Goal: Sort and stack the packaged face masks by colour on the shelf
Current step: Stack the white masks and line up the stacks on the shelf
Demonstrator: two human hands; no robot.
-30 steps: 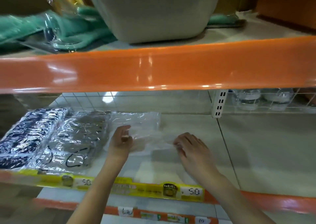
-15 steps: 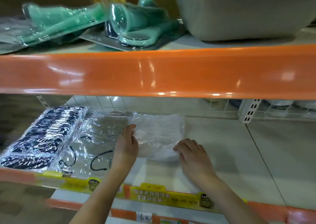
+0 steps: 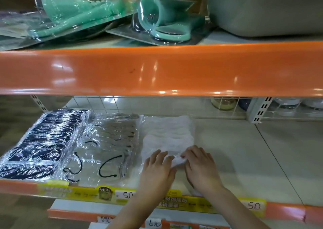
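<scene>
**Squaring the white mask pile on the shelf**

You are working on the lower shelf [image 3: 236, 152], where three rows of packaged masks are lying side by side: a dark blue pile [image 3: 43, 141] at the far left, a pale grey pile with black ear loops [image 3: 108, 145] touching it in the middle, and the white pile [image 3: 167, 136] just beside that. Your left hand [image 3: 158, 169] is resting on the near edge of the white pile with fingers fairly straight and close together, pressing rather than pinching. Your right hand [image 3: 199, 166] is sitting just beside it, fingers bent over the same near edge; whether it is actually pinching the film, you cannot tell.

These packs are looking light, soft and floppy, and the glossy wrap is likely making them slippery, so the layers are probably sliding on each other. Taking hold at both short sides, palms flat, is looking safer than tugging a corner.

On the upper shelf [image 3: 157, 68], teal blister-packed goods [image 3: 157, 19] and a grey tub [image 3: 262, 10] are sitting; what the tub is holding is hidden.
</scene>
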